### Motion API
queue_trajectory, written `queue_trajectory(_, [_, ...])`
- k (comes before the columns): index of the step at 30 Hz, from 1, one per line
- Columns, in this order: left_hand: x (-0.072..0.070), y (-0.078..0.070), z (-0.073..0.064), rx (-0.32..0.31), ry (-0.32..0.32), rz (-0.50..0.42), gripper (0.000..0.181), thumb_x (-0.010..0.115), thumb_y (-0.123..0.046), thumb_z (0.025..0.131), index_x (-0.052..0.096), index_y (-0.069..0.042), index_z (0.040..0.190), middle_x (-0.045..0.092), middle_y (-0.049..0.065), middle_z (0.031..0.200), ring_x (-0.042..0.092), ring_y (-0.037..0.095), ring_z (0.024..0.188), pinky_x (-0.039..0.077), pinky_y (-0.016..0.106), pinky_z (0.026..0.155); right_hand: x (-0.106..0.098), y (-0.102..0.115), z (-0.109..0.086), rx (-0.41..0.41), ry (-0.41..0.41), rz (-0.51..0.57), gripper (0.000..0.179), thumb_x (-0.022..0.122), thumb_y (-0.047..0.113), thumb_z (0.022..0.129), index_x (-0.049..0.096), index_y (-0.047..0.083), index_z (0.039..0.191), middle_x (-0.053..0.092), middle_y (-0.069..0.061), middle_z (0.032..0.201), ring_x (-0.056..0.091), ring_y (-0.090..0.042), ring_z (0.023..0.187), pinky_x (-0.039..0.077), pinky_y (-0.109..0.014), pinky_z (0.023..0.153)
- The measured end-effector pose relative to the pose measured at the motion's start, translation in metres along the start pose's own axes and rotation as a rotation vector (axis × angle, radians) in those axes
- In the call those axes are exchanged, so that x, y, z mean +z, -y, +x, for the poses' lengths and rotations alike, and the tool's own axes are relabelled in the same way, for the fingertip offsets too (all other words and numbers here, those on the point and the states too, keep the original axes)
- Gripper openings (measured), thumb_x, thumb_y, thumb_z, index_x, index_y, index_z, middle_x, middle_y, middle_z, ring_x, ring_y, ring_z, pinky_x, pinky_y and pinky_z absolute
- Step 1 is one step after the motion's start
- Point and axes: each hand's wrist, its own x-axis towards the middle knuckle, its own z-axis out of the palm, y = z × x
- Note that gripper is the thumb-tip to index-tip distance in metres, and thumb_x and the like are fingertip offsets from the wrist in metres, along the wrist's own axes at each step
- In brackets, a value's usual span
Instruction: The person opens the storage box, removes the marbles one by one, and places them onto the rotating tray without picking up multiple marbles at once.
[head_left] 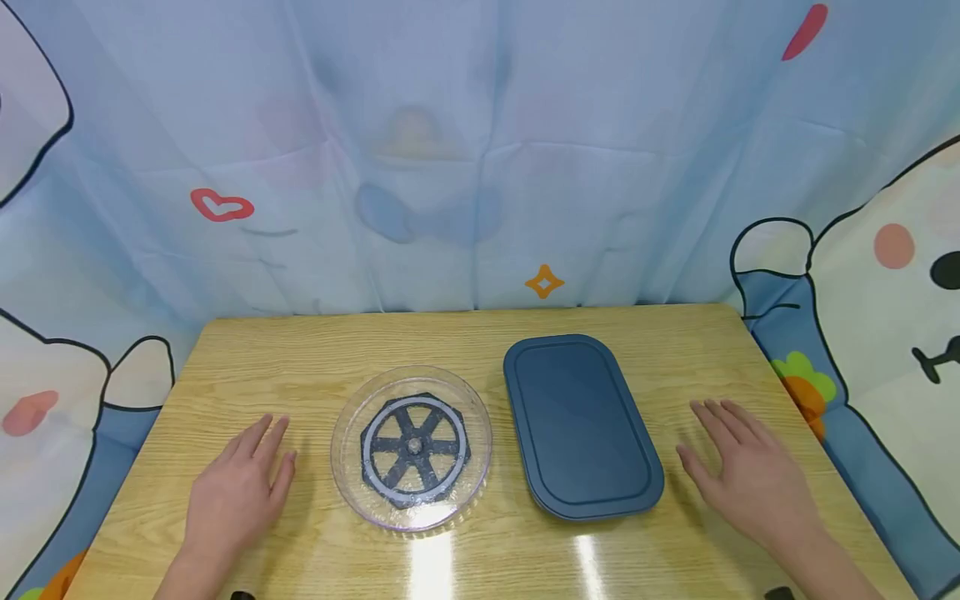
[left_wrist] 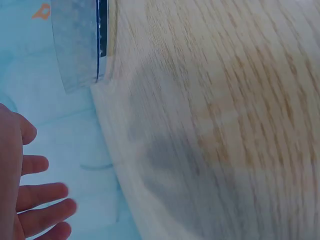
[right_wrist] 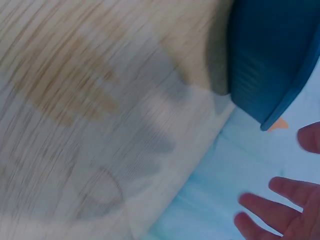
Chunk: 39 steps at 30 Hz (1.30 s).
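Note:
In the head view a clear round plastic dish stands left of the table's middle. Within its outline shows a dark six-spoked wheel-like piece with a pale ring; whether it is inside or part of the base I cannot tell. To its right lies a dark blue rectangular box with rounded corners and a flat lid. The box's ribbed side shows in the right wrist view. My left hand is left of the dish, fingers extended, holding nothing. My right hand is right of the box, fingers extended, touching neither object.
Both objects stand on a light wood-grain table. Behind it and along the sides hangs a pale blue curtain printed with cartoon figures. Light reflects off the table's near part.

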Motion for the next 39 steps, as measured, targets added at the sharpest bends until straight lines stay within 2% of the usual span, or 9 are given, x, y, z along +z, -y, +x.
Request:
queue_trajectory(3, [0.001,-0.001,-0.001,-0.071,0.019,-0.040,0.042,0.067,-0.027,0.091,0.066,-0.005,0.127,0.069,0.020,0.113,0.068,0.033,0.079,0.054,0.044,0.051,0.000,0.005,0.001,0.033,-0.023,0.096,0.049,0.071,0.029,0.092,0.061,0.000,0.130,0.060,-0.027,0.125,0.049,-0.047,0.118,0.044,-0.065,0.090])
queue_trajectory(6, [0.003,-0.003,-0.002,-0.158,0.060,-0.113,0.036,0.067,-0.026,0.094,0.068,-0.006,0.123,0.073,0.012,0.097,0.066,0.022,0.064,0.045,0.034,0.040,0.000,0.011,0.003,0.050,-0.063,0.177,0.038,0.072,0.021,0.092,0.065,0.002,0.123,0.064,-0.025,0.118,0.053,-0.046,0.111,0.046,-0.064,0.083])
queue_trajectory(12, [0.010,-0.005,-0.002,-0.307,0.119,-0.322,0.030,0.062,-0.027,0.099,0.070,-0.008,0.121,0.071,0.000,0.082,0.065,0.011,0.062,0.047,0.030,0.048,-0.002,0.030,0.006,0.018,-0.195,0.294,0.029,0.074,0.007,0.087,0.069,0.005,0.115,0.068,-0.019,0.110,0.056,-0.041,0.105,0.045,-0.059,0.081])
queue_trajectory(17, [0.017,-0.009,-0.002,-0.415,0.153,-0.686,0.029,0.057,-0.020,0.103,0.065,-0.004,0.126,0.070,0.005,0.079,0.066,0.013,0.061,0.053,0.027,0.054,-0.003,0.050,0.008,-0.041,-0.248,0.333,0.030,0.075,0.003,0.083,0.070,0.008,0.112,0.069,-0.012,0.108,0.058,-0.034,0.103,0.046,-0.051,0.081])
queue_trajectory(20, [0.021,-0.011,-0.002,-0.472,0.191,-0.943,0.030,0.055,-0.015,0.104,0.061,-0.001,0.129,0.067,0.011,0.079,0.068,0.020,0.064,0.056,0.030,0.058,-0.002,0.061,0.008,-0.091,-0.275,0.345,0.033,0.078,0.002,0.080,0.071,0.009,0.112,0.070,-0.007,0.107,0.060,-0.029,0.101,0.046,-0.033,0.087])
queue_trajectory(24, [0.026,-0.013,-0.001,-0.507,0.253,-1.106,0.033,0.055,-0.015,0.104,0.058,0.001,0.133,0.065,0.013,0.079,0.067,0.022,0.065,0.055,0.030,0.059,0.001,0.074,0.008,-0.158,-0.298,0.376,0.037,0.079,-0.001,0.075,0.072,0.009,0.111,0.070,-0.004,0.108,0.060,-0.025,0.101,0.035,-0.012,0.094])
queue_trajectory(30, [0.029,-0.019,0.001,-0.526,0.315,-1.274,0.036,0.055,-0.010,0.103,0.054,0.007,0.135,0.059,0.013,0.077,0.062,0.016,0.061,0.058,0.031,0.060,0.010,0.092,0.004,-0.272,-0.278,0.433,0.035,0.078,0.003,0.078,0.072,0.009,0.112,0.067,-0.003,0.113,0.059,-0.023,0.104,0.034,-0.013,0.099])
queue_trajectory(34, [0.032,-0.022,0.001,-0.513,0.362,-1.289,0.037,0.056,-0.007,0.102,0.053,0.008,0.136,0.059,0.015,0.078,0.061,0.016,0.061,0.058,0.031,0.059,0.018,0.103,0.000,-0.351,-0.253,0.424,0.025,0.070,0.021,0.092,0.071,0.010,0.114,0.066,-0.004,0.120,0.057,-0.023,0.109,0.033,-0.016,0.102])
queue_trajectory(39, [0.037,-0.023,0.002,-0.484,0.404,-1.277,0.039,0.059,-0.006,0.100,0.054,0.006,0.136,0.060,0.014,0.078,0.059,0.016,0.062,0.057,0.029,0.059,0.027,0.115,-0.003,-0.439,-0.276,0.377,0.044,0.053,0.046,0.101,0.072,0.009,0.116,0.065,-0.006,0.125,0.056,-0.026,0.114,0.029,-0.018,0.108])
